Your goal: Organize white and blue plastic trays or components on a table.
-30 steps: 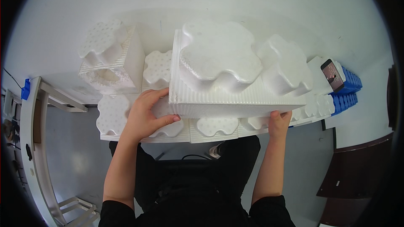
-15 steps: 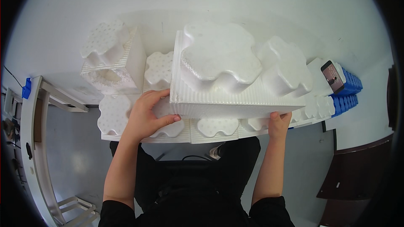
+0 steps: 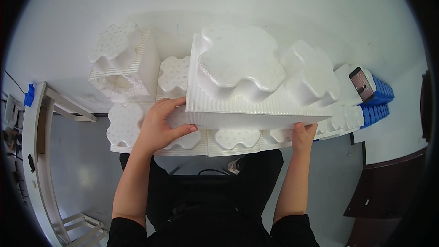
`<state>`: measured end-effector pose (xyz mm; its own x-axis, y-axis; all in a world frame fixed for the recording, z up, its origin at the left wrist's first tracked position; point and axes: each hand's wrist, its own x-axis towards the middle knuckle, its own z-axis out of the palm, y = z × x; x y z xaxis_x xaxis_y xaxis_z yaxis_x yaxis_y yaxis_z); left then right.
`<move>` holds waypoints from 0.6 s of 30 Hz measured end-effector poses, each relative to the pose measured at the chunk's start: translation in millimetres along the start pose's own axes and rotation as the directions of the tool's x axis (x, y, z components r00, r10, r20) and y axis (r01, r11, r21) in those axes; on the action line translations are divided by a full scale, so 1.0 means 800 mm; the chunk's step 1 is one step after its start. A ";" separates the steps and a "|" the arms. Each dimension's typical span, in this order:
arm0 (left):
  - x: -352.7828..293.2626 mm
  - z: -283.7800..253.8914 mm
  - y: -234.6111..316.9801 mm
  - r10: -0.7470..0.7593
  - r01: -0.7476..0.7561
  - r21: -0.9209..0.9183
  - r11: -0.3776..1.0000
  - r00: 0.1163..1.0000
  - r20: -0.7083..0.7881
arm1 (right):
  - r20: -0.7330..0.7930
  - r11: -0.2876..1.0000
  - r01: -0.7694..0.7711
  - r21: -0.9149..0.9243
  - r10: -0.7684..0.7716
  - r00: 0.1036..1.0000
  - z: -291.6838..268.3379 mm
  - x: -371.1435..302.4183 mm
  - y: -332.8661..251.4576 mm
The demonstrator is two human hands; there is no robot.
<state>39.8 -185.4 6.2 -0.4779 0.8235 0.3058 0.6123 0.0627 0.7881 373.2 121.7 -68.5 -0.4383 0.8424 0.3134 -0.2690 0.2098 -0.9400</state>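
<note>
A large white foam block [image 3: 258, 120] with two big rounded, lobed studs sits raised over a row of similar blocks in front of me. My left hand [image 3: 160, 126] is at its left end, fingers against the side and thumb by the lower front corner. Under the right front edge, my right hand [image 3: 303, 136] grips the block with the thumb in front; its other fingers are mostly hidden. Below, the lower row shows more lobed studs, among them a dotted stud [image 3: 124, 126] at the left and a front stud [image 3: 237, 138] in the middle.
On the left stands a taller foam block [image 3: 147, 66] with a rough hollow in its front face. A phone [image 3: 361, 84] leans at the right beside blue studded blocks [image 3: 383, 89]. A white wall rises behind. A pale frame [image 3: 34, 142] stands left, dark furniture [image 3: 384, 187] right.
The view has shifted very slightly. Both hands and the large foam block keep practically the same places.
</note>
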 end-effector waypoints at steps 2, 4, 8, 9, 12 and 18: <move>-0.001 -0.001 0.001 0.004 -0.004 0.000 1.000 1.000 0.000 | -0.011 1.000 0.000 -0.014 0.000 1.000 0.002 -0.002 -0.002; -0.002 -0.003 0.000 0.004 -0.004 0.003 1.000 1.000 -0.002 | -0.017 1.000 -0.002 -0.025 0.001 1.000 0.009 -0.003 -0.006; 0.003 0.003 0.001 0.056 -0.054 0.024 0.998 0.992 -0.109 | -0.057 0.991 -0.010 -0.136 0.002 0.998 0.044 0.007 -0.043; 0.008 0.002 0.006 0.077 -0.076 0.013 0.997 0.977 -0.197 | -0.076 0.986 0.002 -0.168 -0.015 0.997 0.059 0.016 -0.057; 0.035 -0.009 0.027 0.211 -0.131 0.207 0.970 0.877 -0.432 | -0.024 0.993 0.090 -0.072 -0.091 0.996 0.101 0.059 -0.080; 0.058 -0.028 -0.007 0.266 -0.102 0.284 0.953 0.729 -0.631 | 0.136 0.995 0.076 0.057 -0.083 0.987 0.178 0.133 -0.061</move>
<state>0.2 -160.0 27.7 -0.5832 0.2613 0.7692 0.8112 0.1362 0.5687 217.6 130.2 29.9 -0.5267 0.7468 0.4059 -0.3500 0.2447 -0.9042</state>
